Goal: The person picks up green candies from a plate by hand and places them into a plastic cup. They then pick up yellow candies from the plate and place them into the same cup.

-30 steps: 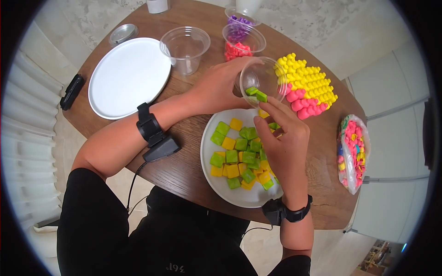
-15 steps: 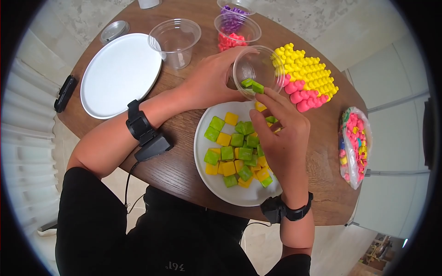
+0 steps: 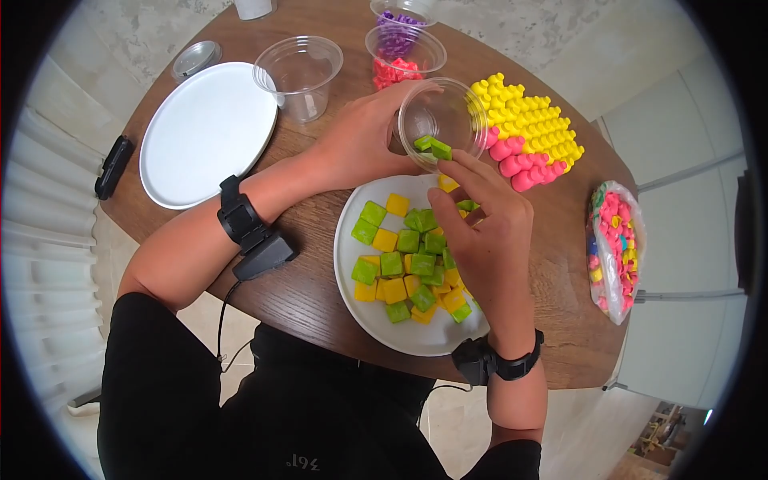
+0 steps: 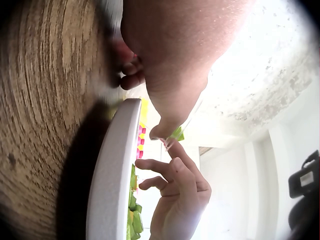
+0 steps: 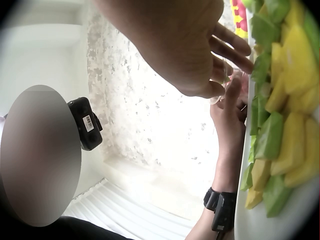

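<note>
My left hand [image 3: 362,134] grips a clear plastic cup [image 3: 416,96] tilted over the back of a white plate. A couple of green square pieces [image 3: 441,150] lie inside the cup near its lower rim. My right hand [image 3: 492,216] reaches up to that rim from the right, its index fingertip beside the green pieces and its thumb apart below. Under both hands, the white plate [image 3: 349,296] bears many glossy green squares [image 3: 390,263] and yellow squares [image 3: 394,290]. In the left wrist view, the right hand's fingers [image 4: 187,162] are spread, with the index at the cup's edge.
At left is another white plate [image 3: 204,132], with an upright clear cup [image 3: 300,68] beside it. Behind stand cups of red pieces [image 3: 396,74] and purple pieces [image 3: 398,36]. Yellow bottle-shaped pieces [image 3: 528,120] and pink ones [image 3: 532,170] stand in rows; a bag [image 3: 614,252] sits at the right edge.
The head view has shifted a little, moving the table's things up and left in the picture. Both hands keep nearly the same pose at the cup, and the green pieces stay inside its rim.
</note>
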A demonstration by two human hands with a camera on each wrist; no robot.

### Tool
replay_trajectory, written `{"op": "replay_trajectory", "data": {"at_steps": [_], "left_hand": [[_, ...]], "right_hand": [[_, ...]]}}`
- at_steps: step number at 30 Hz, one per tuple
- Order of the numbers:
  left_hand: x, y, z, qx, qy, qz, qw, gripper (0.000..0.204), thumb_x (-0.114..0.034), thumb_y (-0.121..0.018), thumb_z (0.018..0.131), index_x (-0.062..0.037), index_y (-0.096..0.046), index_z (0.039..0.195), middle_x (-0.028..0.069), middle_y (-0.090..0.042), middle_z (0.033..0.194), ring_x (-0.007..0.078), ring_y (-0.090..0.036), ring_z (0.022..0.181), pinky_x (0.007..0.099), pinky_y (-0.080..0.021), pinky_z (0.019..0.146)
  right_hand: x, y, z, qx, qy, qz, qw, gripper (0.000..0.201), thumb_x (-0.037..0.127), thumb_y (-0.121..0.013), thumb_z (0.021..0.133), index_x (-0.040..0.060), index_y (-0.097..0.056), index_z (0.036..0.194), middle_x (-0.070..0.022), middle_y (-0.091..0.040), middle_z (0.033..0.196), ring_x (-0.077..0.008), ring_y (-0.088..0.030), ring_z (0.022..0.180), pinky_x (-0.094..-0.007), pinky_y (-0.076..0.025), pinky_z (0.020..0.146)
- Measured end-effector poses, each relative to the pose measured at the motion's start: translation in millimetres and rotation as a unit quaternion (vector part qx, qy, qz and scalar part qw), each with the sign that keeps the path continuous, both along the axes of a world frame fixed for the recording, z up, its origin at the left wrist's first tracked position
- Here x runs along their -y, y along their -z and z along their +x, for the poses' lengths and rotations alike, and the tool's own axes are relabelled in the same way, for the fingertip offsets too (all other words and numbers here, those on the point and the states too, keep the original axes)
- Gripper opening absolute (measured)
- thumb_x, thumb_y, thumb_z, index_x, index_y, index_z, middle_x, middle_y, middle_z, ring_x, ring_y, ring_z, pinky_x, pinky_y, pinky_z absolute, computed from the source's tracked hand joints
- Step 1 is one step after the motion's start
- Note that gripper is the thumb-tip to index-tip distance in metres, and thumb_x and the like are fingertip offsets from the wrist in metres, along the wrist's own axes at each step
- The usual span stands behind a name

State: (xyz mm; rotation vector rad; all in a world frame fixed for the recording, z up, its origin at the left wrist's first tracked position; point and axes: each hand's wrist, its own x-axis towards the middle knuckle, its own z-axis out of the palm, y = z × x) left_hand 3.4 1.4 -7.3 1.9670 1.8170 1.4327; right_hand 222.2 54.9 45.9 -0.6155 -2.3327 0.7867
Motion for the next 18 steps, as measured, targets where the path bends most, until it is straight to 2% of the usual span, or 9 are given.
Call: {"op": "replay_trajectory", "data": {"at_steps": [4,18], "left_hand": [[0.8,-1.6,0.8,0.01,0.001,-0.011,1.0,0.092,-0.019,-0.096,0.075,-0.0072,-0.051,0.155,0.0112,-0.062,0.154,0.0261,-0.065,0.135,0.0381,-0.054,0.109],[1.4,-1.3,0.2,0.018,0.004,-0.024,1.0,0.095,-0.018,-0.096,0.075,-0.0089,-0.049,0.157,0.009,-0.062,0.155,0.0239,-0.065,0.134,0.0367,-0.055,0.106]], "right_hand": [[-0.6,0.1,0.1,0.0,-0.003,0.002,1.0,0.029,0.01,-0.079,0.089,-0.0021,-0.077,0.115,-0.0231,-0.075,0.128,-0.0282,-0.079,0.083,-0.0392,-0.062,0.08],[-2.8,1.8,1.0,0.002,-0.01,-0.001,1.0,0.029,0.011,-0.079,0.089,-0.0022,-0.077,0.115,-0.0227,-0.075,0.129,-0.0277,-0.079,0.083,-0.0401,-0.062,0.081]]}}
